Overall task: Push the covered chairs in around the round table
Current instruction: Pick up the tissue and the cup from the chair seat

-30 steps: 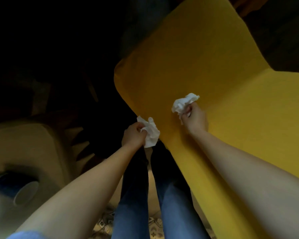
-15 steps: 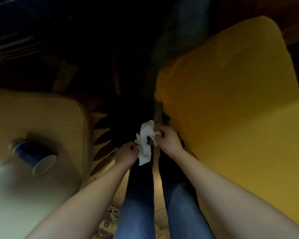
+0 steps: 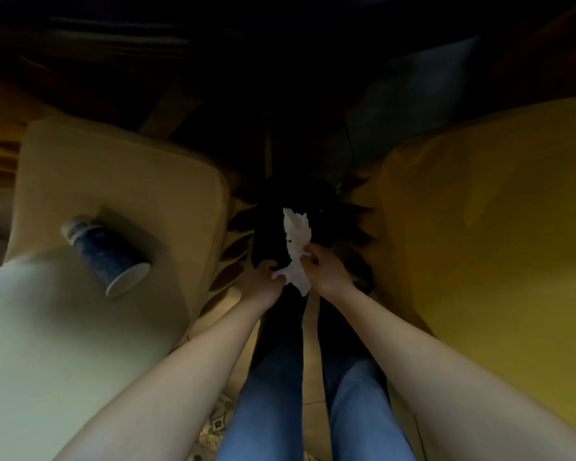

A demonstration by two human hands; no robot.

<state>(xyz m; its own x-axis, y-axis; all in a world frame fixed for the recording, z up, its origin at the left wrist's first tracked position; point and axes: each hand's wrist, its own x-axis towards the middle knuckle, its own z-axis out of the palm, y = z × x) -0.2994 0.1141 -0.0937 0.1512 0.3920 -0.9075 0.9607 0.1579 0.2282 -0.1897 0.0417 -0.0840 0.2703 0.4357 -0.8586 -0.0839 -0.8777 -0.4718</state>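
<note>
A chair in a yellow cover [image 3: 486,234] fills the right side. On the left stands a chair in a cream cover [image 3: 123,181]. I stand in the gap between them, looking down at my legs in blue jeans. My left hand [image 3: 263,281] and my right hand [image 3: 323,271] meet in front of me, both pinching one crumpled white tissue [image 3: 296,247]. Neither hand touches a chair. The round table is lost in the dark at the top.
A dark blue paper cup [image 3: 105,251] lies on its side on the cream chair's seat, its mouth toward me. Dark wooden chair legs and a dark shape sit ahead of my feet. Patterned floor tiles [image 3: 218,424] show below.
My hands held separate tissue wads, the right one on the yellow cover. They have come together on the tissue. The view swung left: the yellow chair slid right, the cream chair and cup appeared.
</note>
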